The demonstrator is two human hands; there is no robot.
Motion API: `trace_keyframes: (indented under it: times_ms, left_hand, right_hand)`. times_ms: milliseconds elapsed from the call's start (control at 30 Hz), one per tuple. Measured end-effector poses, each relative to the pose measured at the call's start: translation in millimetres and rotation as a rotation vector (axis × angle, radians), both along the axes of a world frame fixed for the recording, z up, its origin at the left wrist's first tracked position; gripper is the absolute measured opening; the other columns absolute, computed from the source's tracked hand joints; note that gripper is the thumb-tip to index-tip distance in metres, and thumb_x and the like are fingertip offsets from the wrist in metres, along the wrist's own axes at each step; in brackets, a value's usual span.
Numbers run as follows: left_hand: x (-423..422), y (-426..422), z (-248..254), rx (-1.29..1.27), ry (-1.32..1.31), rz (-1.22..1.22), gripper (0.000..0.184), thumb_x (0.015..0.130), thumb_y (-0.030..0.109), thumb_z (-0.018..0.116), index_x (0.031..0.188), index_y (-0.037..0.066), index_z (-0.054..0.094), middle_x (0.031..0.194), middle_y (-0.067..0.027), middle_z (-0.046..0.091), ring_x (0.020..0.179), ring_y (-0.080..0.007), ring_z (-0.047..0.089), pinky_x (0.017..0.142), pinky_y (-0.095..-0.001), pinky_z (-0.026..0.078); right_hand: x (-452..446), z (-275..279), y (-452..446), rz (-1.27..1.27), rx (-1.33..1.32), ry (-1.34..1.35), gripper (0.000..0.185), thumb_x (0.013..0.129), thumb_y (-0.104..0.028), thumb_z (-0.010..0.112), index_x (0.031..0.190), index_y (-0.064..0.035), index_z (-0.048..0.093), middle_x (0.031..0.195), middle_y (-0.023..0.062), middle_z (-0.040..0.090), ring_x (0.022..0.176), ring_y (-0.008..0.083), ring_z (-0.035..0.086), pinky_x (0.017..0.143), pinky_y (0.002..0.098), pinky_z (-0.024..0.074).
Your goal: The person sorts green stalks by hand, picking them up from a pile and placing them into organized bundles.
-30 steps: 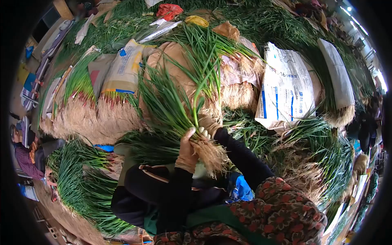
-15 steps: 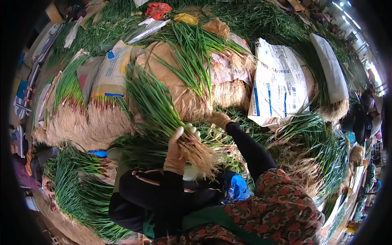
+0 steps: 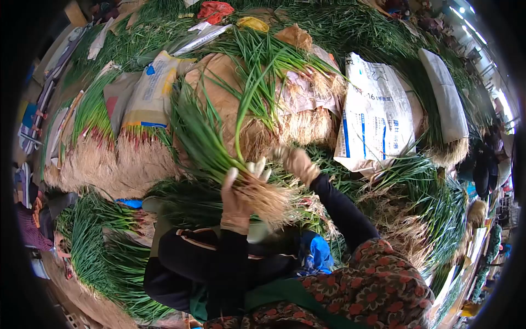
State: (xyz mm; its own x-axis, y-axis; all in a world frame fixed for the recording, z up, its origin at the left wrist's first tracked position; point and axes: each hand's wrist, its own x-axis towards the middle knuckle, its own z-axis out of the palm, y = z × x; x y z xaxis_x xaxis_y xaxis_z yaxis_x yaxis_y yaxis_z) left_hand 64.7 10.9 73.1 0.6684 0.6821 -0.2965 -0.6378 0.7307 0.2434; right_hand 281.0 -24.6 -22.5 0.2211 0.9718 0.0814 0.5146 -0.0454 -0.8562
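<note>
My left hand (image 3: pixel 236 203), in a pale glove with whitish fingertips, is closed around a bunch of green onions (image 3: pixel 211 145). Their long leaves point up and left, and their tan roots (image 3: pixel 271 203) hang to the lower right of my palm. One leaf stands apart from the bunch and curves upward. Just right of the bunch is my gloved right hand (image 3: pixel 297 164), in front of the root ends of a covered pile (image 3: pixel 307 126). Its fingers are smeared by motion, so I cannot make out whether they hold anything. Loose green onions (image 3: pixel 268 82) lie on top of that pile.
A white printed sack (image 3: pixel 375 109) covers onions on the right. Another printed sack (image 3: pixel 150 90) drapes over a root-edged row on the left. More onions lie at lower left (image 3: pixel 104 252) and right (image 3: pixel 433 192). A blue plastic bag (image 3: pixel 316 253) is near my lap.
My right hand has turned and raised its fingers slightly, staying right of the bunch. The bunch in my left hand has shifted a little left and down, and one leaf now stands apart from it.
</note>
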Motion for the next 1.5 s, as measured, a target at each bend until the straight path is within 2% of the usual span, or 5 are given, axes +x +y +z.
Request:
trace_keyframes:
  times_ms: [333, 667, 933, 1100, 1500]
  left_hand:
    - [-7, 9, -14, 0.041, 0.081, -0.081, 0.034, 0.084, 0.024, 0.054, 0.109, 0.002, 0.051, 0.094, -0.0077, 0.056, 0.088, -0.0221, 0.056, 0.084, -0.0398, 0.048]
    - [-7, 11, 14, -0.052, -0.164, 0.093, 0.029, 0.09, 0.021, 0.047, 0.113, 0.004, 0.05, 0.075, -0.0021, 0.054, 0.081, -0.0177, 0.056, 0.101, -0.0462, 0.034]
    - [-23, 27, 33, -0.018, -0.281, 0.215, 0.031, 0.089, 0.02, 0.048, 0.116, 0.006, 0.051, 0.076, -0.0039, 0.058, 0.079, -0.0188, 0.059, 0.104, -0.0469, 0.031]
    - [-12, 23, 11, -0.078, -0.157, 0.089, 0.035, 0.088, 0.022, 0.048, 0.117, 0.002, 0.05, 0.075, -0.0008, 0.053, 0.078, -0.0164, 0.056, 0.098, -0.0401, 0.037]
    - [-7, 16, -17, -0.119, 0.069, -0.01, 0.031, 0.087, 0.02, 0.052, 0.103, -0.007, 0.052, 0.097, -0.0144, 0.057, 0.099, -0.0272, 0.055, 0.092, -0.0446, 0.043]
  right_hand:
    - [-6, 53, 54, -0.055, -0.317, -0.44, 0.027, 0.087, -0.025, 0.052, 0.095, -0.0019, 0.063, 0.082, 0.0156, 0.065, 0.07, 0.0225, 0.061, 0.066, 0.0347, 0.0511]
    - [34, 39, -74, -0.343, -0.277, 1.31, 0.028, 0.092, -0.029, 0.049, 0.108, -0.0065, 0.056, 0.069, 0.0001, 0.056, 0.043, 0.0077, 0.044, 0.039, 0.0192, 0.0361]
    - [133, 113, -189, -1.203, 0.336, 0.493, 0.025, 0.089, -0.027, 0.053, 0.103, -0.0073, 0.058, 0.062, -0.0046, 0.051, 0.049, 0.0043, 0.043, 0.043, 0.0198, 0.0345]
    - [157, 78, -301, -1.141, -0.813, -0.828, 0.046, 0.079, -0.035, 0.059, 0.117, -0.0114, 0.05, 0.101, 0.0185, 0.061, 0.101, 0.0344, 0.057, 0.084, 0.0413, 0.0447]
    - [-4, 63, 115, -0.13, -0.498, -0.635, 0.034, 0.09, -0.037, 0.048, 0.107, -0.0106, 0.061, 0.092, 0.0111, 0.066, 0.078, 0.0208, 0.064, 0.073, 0.0323, 0.0513]
